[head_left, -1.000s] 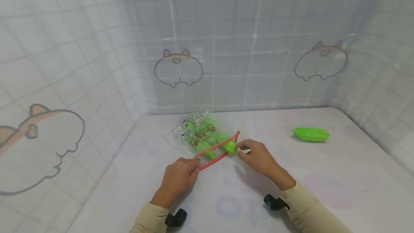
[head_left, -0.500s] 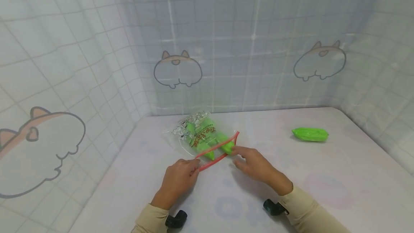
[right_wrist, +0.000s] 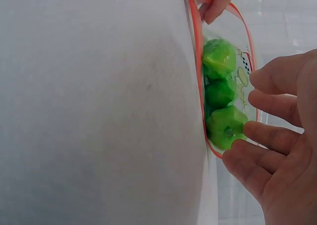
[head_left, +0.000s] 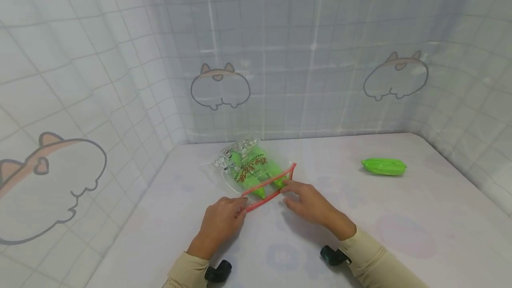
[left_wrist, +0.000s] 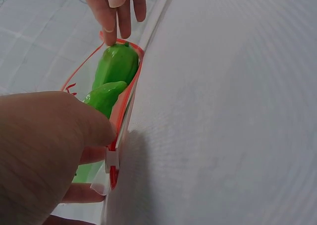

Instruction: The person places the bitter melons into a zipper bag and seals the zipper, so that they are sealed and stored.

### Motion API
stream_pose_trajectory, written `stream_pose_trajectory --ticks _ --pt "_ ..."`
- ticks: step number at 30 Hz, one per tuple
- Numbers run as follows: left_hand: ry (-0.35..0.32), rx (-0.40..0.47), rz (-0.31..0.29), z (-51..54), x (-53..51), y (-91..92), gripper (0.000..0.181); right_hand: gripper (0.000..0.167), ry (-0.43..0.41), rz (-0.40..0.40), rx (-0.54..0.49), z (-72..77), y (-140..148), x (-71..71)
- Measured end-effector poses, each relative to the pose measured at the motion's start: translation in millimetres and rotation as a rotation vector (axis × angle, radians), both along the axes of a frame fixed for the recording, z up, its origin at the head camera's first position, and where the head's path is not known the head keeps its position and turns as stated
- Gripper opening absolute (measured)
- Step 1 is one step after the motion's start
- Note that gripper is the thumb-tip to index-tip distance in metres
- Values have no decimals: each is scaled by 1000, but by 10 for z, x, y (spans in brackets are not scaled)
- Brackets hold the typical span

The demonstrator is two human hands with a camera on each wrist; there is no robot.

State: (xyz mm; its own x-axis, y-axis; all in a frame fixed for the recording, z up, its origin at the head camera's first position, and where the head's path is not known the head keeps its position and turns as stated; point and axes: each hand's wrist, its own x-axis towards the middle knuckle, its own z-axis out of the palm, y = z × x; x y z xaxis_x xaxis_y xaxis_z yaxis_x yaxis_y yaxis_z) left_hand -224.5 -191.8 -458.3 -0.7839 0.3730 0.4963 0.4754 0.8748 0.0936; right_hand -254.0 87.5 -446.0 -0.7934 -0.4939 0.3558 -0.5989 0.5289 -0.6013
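Note:
A clear zip bag [head_left: 224, 177] with a red zip edge and printed lettering lies on the table, its mouth open towards me. Inside are several green plastic-looking vegetables [right_wrist: 220, 59], ridged and blunt-ended. My left hand [head_left: 222, 221] pinches the red edge at the bag's near left corner, beside the white slider [left_wrist: 112, 160]. At the mouth's right part is my right hand [head_left: 310, 203], its fingers [right_wrist: 275, 136] spread and lightly bent. In the left wrist view a right fingertip touches the end of one green vegetable [left_wrist: 116, 66]. The bag's far end is hidden in that view.
Another green ridged vegetable [head_left: 385, 166] lies alone at the table's right. Behind and beside the white table [head_left: 280, 257] hang tiled-pattern curtains [head_left: 280, 79] with animal drawings. Dark wrist cameras [head_left: 218, 271] sit under both sleeves.
My right hand has shifted a little left and nearer along the bag's mouth. The right-hand vegetable's end has gone further into the bag. My left hand has stayed in place.

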Motion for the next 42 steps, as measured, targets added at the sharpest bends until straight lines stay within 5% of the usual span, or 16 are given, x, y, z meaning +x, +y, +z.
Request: stream_pose_trajectory --ticks 42 --pt "3 -18 8 0 0 7 10 23 -42 60 30 -6 -120 -128"
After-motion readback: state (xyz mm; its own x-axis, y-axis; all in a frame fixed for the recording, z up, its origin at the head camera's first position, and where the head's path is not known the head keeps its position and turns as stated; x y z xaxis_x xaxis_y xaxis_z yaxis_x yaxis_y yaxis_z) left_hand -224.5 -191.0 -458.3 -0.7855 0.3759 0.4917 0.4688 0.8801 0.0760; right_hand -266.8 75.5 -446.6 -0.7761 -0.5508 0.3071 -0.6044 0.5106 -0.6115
